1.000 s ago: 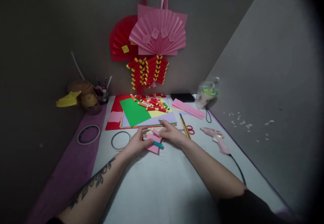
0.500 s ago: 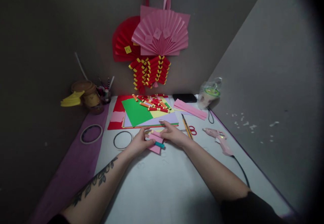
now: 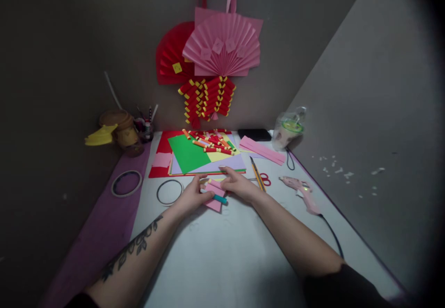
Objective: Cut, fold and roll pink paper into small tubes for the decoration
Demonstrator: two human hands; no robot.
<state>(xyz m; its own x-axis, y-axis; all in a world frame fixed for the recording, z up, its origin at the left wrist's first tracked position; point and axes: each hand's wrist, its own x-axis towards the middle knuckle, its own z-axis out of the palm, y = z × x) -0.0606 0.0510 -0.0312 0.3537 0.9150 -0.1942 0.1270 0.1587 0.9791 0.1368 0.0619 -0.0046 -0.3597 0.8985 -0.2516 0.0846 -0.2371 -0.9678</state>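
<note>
A pink paper strip (image 3: 213,204) lies between my hands at the middle of the white table, its far end rolled into a small tube with a pale yellow edge. My left hand (image 3: 195,194) holds the strip from the left, with a teal stick (image 3: 220,199) under its thumb, lying across the paper. On the right, my right hand (image 3: 239,185) pinches the rolled end of the pink paper, its index finger stretched out above. Part of the roll is hidden by the fingers.
Behind my hands are coloured sheets (image 3: 189,155) with small paper rolls. A yellow cutter (image 3: 257,174) and red-handled scissors (image 3: 265,179) lie right, then a pink glue gun (image 3: 306,194). Tape rings (image 3: 169,181) lie left. A cup (image 3: 288,131) stands at the back right.
</note>
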